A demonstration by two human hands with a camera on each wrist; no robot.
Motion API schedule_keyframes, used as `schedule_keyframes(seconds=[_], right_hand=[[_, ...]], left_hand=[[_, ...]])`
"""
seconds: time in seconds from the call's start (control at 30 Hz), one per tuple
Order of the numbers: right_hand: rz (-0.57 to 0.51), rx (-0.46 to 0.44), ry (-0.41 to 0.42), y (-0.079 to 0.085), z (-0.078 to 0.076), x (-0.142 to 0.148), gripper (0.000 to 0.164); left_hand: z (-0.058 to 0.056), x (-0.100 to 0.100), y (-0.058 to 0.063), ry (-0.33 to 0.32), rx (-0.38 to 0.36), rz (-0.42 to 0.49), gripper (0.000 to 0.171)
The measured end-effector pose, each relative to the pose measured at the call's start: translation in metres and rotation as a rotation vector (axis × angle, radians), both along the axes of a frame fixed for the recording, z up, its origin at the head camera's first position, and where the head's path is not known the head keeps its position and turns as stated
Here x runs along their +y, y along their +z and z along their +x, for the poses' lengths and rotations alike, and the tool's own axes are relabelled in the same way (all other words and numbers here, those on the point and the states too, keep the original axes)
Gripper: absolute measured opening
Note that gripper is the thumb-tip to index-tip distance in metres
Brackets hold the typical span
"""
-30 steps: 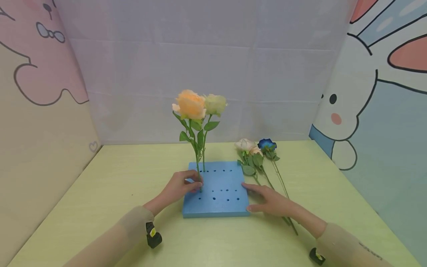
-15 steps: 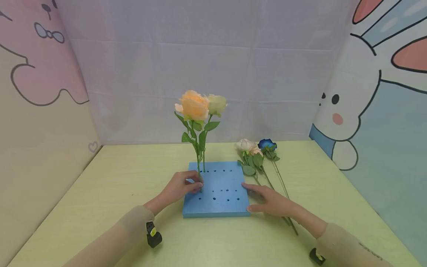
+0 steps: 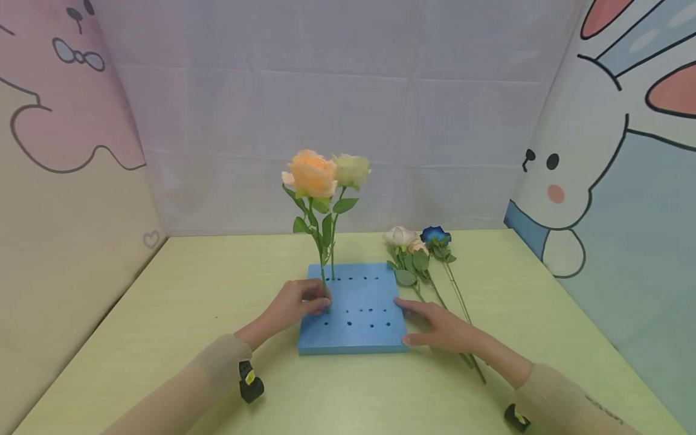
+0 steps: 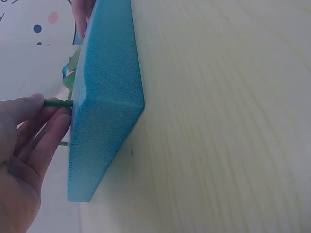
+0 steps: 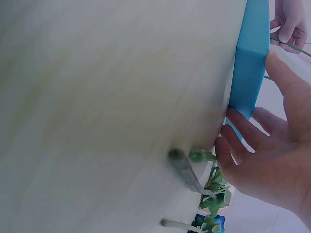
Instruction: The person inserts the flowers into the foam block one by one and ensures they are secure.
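Observation:
My left hand (image 3: 301, 299) pinches the green stem of a peach-orange rose (image 3: 312, 173) low down, between thumb and fingers. That rose stands nearly upright over the left side of a blue foam block (image 3: 359, 338) with rows of holes. In the left wrist view the stem (image 4: 58, 103) meets the block's top face just past the fingertips. Behind it, a pale green-white rose (image 3: 351, 171) stands in a hole of the back row. My right hand (image 3: 435, 323) rests against the block's right edge, fingers and thumb spread along it, as the right wrist view also shows.
To the right of the block lie a white rose (image 3: 401, 235), a smaller peach rose (image 3: 417, 246) and a blue rose (image 3: 435, 234). Their stems run forward under my right hand. A pale wooden table (image 3: 228, 266) carries everything, with cloth walls at the back and sides.
The peach-orange rose's bloom swayed slightly right, then back left and a touch lower. Both hands and the foam block stay in place.

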State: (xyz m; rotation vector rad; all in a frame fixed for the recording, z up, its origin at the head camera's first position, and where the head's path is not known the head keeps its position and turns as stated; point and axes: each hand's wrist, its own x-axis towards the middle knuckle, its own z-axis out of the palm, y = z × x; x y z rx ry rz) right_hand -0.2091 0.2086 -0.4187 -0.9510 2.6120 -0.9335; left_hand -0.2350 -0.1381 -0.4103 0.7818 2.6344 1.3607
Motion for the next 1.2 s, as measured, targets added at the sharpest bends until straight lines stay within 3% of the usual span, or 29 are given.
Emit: schedule_keyframes(seconds=[0.2,0.6,1.2], right_hand=[[0.005,0.004,0.003,0.0003,-0.0006,0.0005,0.08],[-0.002,-0.003,0.002,-0.0002,-0.0003,0.0015,0.08],[-0.002,-0.005,0.012,-0.0003,-0.0013,0.0008,0.081]], left_hand=[[0.0011,0.0011,0.0018,0.01,0.044,-0.039,0.007],[-0.0032,-0.0023,-0.0068,0.009,0.134,-0.13,0.007],[-0.0015,-0.002,-0.0014,0.001,0.106,-0.152,0.007]])
